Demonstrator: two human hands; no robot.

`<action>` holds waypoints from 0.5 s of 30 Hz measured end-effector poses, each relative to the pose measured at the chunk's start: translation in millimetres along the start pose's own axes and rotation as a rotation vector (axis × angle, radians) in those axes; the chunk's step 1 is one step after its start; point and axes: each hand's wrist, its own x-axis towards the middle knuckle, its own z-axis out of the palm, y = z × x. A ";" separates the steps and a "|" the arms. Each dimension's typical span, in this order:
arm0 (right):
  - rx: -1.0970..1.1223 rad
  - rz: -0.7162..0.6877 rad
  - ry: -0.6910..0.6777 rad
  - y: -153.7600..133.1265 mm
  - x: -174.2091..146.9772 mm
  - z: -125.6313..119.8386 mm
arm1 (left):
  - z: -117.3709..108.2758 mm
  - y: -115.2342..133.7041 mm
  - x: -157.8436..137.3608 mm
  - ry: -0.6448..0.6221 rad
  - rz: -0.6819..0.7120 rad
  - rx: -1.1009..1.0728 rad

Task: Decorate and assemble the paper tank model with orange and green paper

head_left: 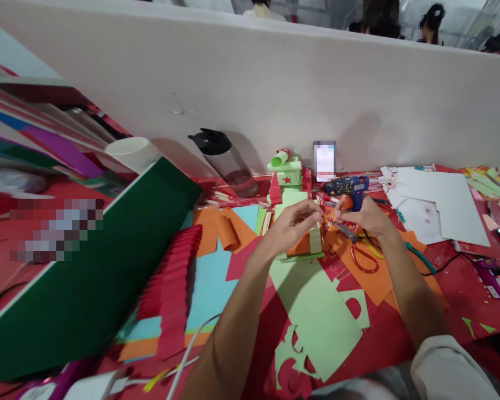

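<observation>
My right hand [364, 215] is closed around the handle of a blue hot glue gun [345, 188], its nozzle pointing left. My left hand [296, 219] faces it with thumb and fingertips pinched together at a small orange paper piece [327, 217]; the fingertips of my right hand are close to that piece as well. Just beyond the hands stands a light green paper model [290, 178] with a red star and red strips. Under my right hand lie red-handled scissors [364, 259] on orange paper sheets [373, 278].
Green paper with cutouts [316, 300] lies in front. A dark green board [108, 278], red pleated paper [173, 289] and a water bottle [229, 164] are left. A phone [325, 161] leans on the white partition [233, 78]. White sheets [433, 200] and cables lie right.
</observation>
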 end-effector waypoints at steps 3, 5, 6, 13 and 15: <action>-0.030 0.005 0.005 0.9 0.7 -0.9 | 3.8 0.8 0.7 -0.006 -0.003 0.054; -0.044 0.008 0.000 1.3 1.0 -0.3 | 6.0 -0.4 0.9 0.009 -0.005 0.065; -0.047 0.007 -0.001 1.5 1.1 0.2 | 6.8 -1.1 0.9 0.013 -0.006 0.064; -0.033 0.044 0.012 0.8 0.1 1.0 | 6.5 1.8 -1.0 0.010 -0.025 0.110; -0.037 0.051 -0.003 0.2 0.0 0.1 | 6.8 2.2 -1.2 0.010 -0.030 0.127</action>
